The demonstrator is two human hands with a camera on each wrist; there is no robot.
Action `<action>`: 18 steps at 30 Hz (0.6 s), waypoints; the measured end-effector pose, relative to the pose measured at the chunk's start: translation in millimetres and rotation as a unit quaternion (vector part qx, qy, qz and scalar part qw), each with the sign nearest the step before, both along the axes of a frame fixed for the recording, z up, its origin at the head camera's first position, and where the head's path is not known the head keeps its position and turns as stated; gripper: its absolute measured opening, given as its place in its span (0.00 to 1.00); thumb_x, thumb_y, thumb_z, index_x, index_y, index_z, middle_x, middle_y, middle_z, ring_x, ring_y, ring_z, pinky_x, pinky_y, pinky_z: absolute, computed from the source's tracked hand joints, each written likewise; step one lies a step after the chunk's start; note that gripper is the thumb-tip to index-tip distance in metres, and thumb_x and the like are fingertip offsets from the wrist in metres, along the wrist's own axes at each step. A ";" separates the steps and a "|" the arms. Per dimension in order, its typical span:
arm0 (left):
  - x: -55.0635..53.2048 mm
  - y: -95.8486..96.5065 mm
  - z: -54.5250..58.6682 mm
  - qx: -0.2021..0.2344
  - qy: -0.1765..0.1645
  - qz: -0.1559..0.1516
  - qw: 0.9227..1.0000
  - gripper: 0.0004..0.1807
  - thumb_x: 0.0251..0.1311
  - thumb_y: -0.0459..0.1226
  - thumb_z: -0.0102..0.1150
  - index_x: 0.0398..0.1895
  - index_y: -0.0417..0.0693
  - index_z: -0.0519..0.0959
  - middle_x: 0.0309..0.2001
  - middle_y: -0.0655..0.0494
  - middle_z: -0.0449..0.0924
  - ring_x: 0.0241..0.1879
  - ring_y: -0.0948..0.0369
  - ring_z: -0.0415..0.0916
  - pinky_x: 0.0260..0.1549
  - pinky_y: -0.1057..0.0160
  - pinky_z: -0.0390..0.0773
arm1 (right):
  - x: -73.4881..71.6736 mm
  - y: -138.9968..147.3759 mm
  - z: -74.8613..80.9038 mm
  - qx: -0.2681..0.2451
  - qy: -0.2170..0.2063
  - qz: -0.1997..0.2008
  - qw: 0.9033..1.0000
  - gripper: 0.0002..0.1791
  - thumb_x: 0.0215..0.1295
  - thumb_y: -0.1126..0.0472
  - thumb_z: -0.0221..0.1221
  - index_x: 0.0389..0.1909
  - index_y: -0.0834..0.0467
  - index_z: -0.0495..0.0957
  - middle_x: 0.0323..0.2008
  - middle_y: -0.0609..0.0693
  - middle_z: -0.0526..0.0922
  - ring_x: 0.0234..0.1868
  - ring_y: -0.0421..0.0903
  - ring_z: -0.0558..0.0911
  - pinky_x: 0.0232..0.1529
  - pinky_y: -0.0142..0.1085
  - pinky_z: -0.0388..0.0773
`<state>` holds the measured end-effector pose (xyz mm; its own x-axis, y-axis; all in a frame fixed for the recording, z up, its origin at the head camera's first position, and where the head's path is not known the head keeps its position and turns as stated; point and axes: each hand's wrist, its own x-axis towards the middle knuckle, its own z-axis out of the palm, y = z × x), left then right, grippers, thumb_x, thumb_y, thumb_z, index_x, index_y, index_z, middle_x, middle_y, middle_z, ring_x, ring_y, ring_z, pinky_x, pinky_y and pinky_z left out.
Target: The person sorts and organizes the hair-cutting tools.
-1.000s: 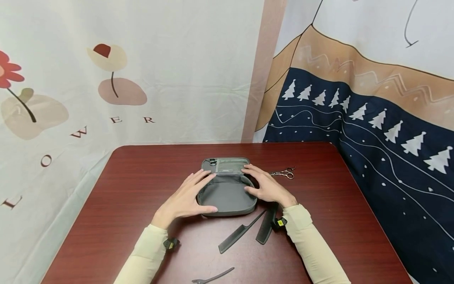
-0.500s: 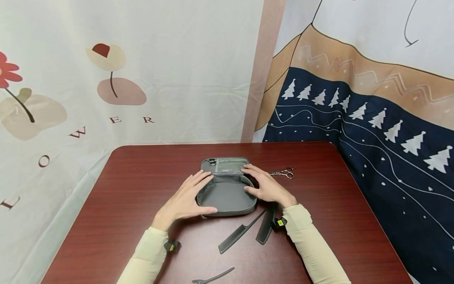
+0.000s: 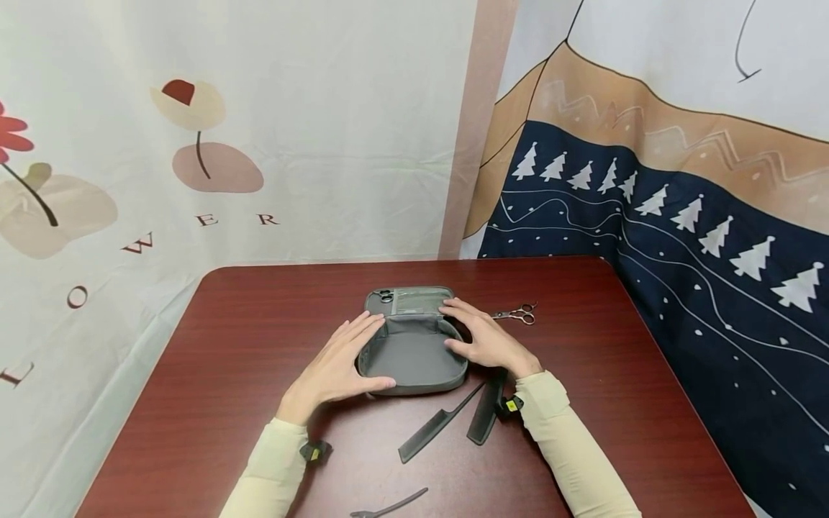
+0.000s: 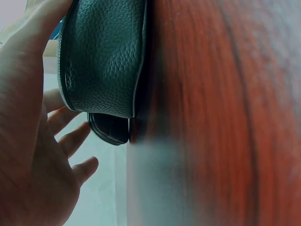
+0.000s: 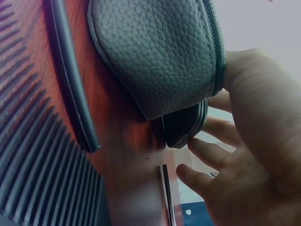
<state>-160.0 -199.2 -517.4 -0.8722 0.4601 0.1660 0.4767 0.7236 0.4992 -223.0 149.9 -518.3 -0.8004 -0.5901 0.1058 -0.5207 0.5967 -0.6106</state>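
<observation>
A grey zip case (image 3: 414,360) lies unfolded on the table, its lid (image 3: 424,302) laid back. The handles of a pair of scissors (image 3: 386,296) show in the lid's left part. My left hand (image 3: 333,363) rests spread along the case's left rim, thumb at the front edge and fingers straight. On the right side, my right hand (image 3: 486,338) has its thumb and relaxed fingers at the rim. Both wrist views show the pebbled outer wall (image 4: 103,56) of the case beside the fingers. Neither hand grips anything else.
In front of the case lie a tail comb (image 3: 424,437) and a wider dark comb (image 3: 484,414), partly under the right wrist. Metal scissors (image 3: 521,314) lie beyond the right hand. A slim grey forked-end piece (image 3: 388,505) lies at the front of the brown table (image 3: 214,388).
The left fingers have slid slightly outward along the case's left rim. The view has shifted a little; the right hand, combs and scissors stay as they were.
</observation>
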 end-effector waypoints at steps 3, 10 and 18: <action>0.1 -0.2 -0.1 -0.002 0.000 0.002 1.000 0.63 0.56 0.66 0.81 0.90 0.49 0.65 0.89 0.50 0.66 0.92 0.45 0.56 0.90 0.34 0.55 | -0.7 -0.5 0.5 0.001 0.002 0.002 1.000 0.38 0.79 0.55 0.70 0.85 0.57 0.71 0.88 0.60 0.65 0.91 0.63 0.62 0.85 0.66 0.69; 0.4 -0.1 0.0 -0.003 0.004 0.003 1.000 0.63 0.56 0.66 0.81 0.89 0.49 0.65 0.89 0.50 0.66 0.91 0.44 0.57 0.89 0.33 0.56 | -0.4 -1.3 2.6 0.001 0.004 0.002 1.000 0.38 0.78 0.55 0.70 0.85 0.57 0.71 0.88 0.60 0.66 0.91 0.63 0.63 0.85 0.64 0.70; 0.5 0.4 -0.2 -0.001 0.011 0.003 1.000 0.63 0.55 0.66 0.82 0.89 0.48 0.67 0.88 0.49 0.67 0.91 0.44 0.58 0.89 0.32 0.57 | 1.7 -1.0 4.9 -0.003 0.006 -0.007 1.000 0.42 0.79 0.52 0.70 0.87 0.57 0.67 0.88 0.59 0.66 0.91 0.63 0.62 0.88 0.63 0.67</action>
<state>-159.4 -198.9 -517.6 -0.8709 0.4558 0.1836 0.4834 0.7271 0.4875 -221.4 148.9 -513.4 -0.8070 -0.5786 0.1183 -0.5194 0.6000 -0.6085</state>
